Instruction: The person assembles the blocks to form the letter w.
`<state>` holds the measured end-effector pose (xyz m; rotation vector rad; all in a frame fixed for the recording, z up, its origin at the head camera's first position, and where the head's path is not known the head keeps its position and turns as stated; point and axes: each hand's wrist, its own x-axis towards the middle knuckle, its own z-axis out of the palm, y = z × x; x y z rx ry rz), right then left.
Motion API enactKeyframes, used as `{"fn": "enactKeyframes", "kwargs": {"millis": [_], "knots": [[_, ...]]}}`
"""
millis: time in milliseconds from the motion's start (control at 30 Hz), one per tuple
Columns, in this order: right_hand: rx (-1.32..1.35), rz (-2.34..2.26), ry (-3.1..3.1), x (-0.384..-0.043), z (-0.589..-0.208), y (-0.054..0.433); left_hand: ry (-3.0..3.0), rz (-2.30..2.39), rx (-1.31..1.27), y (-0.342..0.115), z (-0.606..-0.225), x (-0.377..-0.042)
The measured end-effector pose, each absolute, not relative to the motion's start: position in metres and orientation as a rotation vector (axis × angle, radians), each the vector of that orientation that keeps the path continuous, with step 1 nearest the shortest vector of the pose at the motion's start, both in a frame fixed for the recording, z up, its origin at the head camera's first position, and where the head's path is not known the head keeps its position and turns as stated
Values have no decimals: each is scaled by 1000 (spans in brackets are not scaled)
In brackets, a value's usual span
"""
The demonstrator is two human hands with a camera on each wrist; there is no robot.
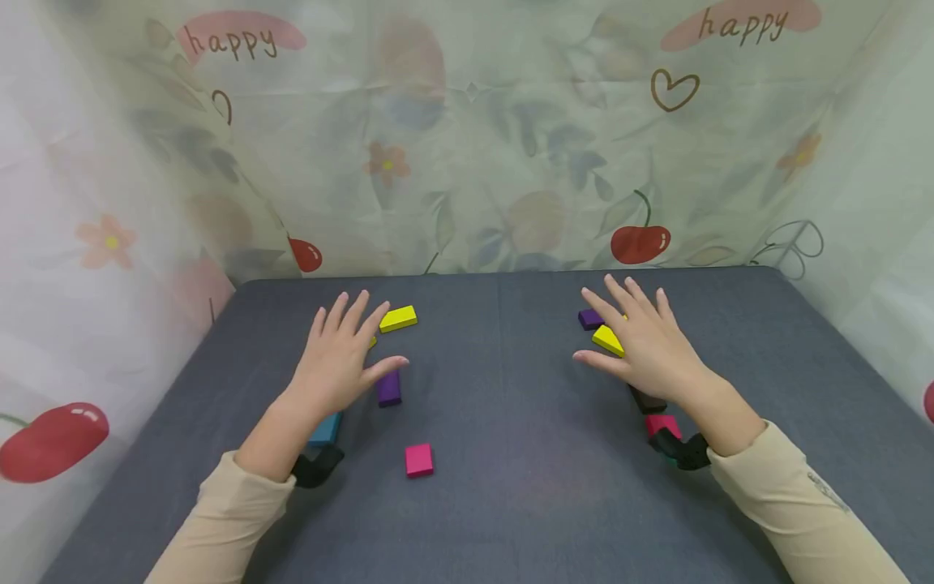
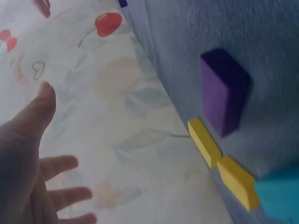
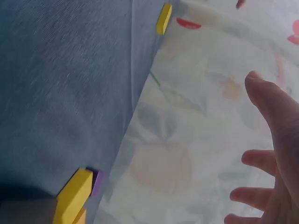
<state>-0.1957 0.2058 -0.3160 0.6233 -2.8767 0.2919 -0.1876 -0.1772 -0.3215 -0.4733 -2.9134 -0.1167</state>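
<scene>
Both hands hover over the dark table with fingers spread, holding nothing. The left hand (image 1: 332, 365) is above a group of coloured blocks: a purple block (image 1: 390, 388), a yellow block (image 1: 398, 319), a second yellow block (image 2: 237, 182) mostly covered in the head view, and a blue block (image 1: 325, 430) by the wrist. A pink block (image 1: 419, 460) lies to its lower right. Below the right hand (image 1: 653, 349) are a purple block (image 1: 590, 319), a yellow block (image 1: 609, 341), a dark block (image 1: 647, 401) and a pink block (image 1: 662, 425), partly hidden by the hand and wrist strap.
The dark cloth-covered table (image 1: 503, 503) has its far edge against a printed curtain (image 1: 474, 146) with flowers and cherries. Curtain panels also hang at left and right. A black strap (image 1: 318, 466) circles the left wrist, another black strap (image 1: 682, 450) the right.
</scene>
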Motion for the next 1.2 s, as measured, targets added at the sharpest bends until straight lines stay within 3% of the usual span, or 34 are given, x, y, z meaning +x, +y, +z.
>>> {"fn": "enactKeyframes", "kwargs": {"millis": [767, 1200], "knots": [[1139, 416, -2898, -210, -328, 116, -3152, -643, -504, -252, -333, -183], [1254, 581, -3012, -224, -342, 65, -3188, -779, -506, -276, -353, -179]]}}
